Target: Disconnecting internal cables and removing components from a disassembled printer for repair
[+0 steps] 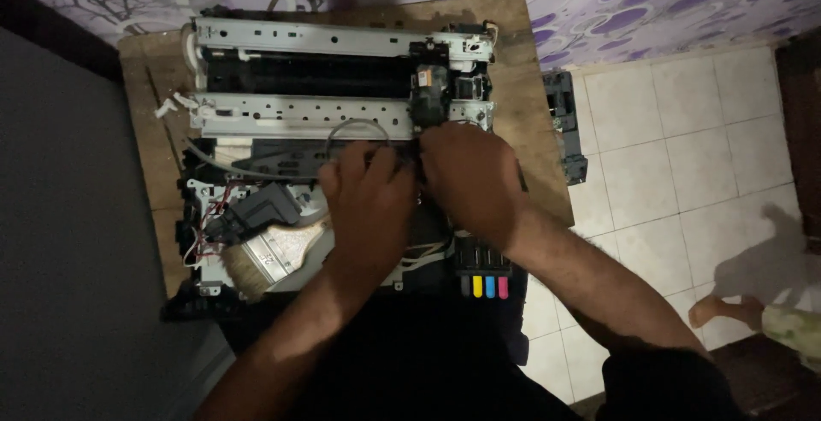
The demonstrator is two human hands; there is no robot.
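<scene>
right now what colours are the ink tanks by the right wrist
Ink tanks: black, yellow, blue, pink; head view.

Opened inkjet printer [342, 96], cover removed, sits flat on a small wooden tabletop [141, 70] and covers most of it. Two bare metal rails run across its upper part; the black print carriage [428, 96] stands at the right end of them. A clear tube loop [359, 129] arches just below the lower rail. Ink tank block [484, 277], with black, yellow, blue and magenta windows, sits at the near right corner. Red wiring shows at the near left. The middle of the chassis is hidden under both hands.
</scene>
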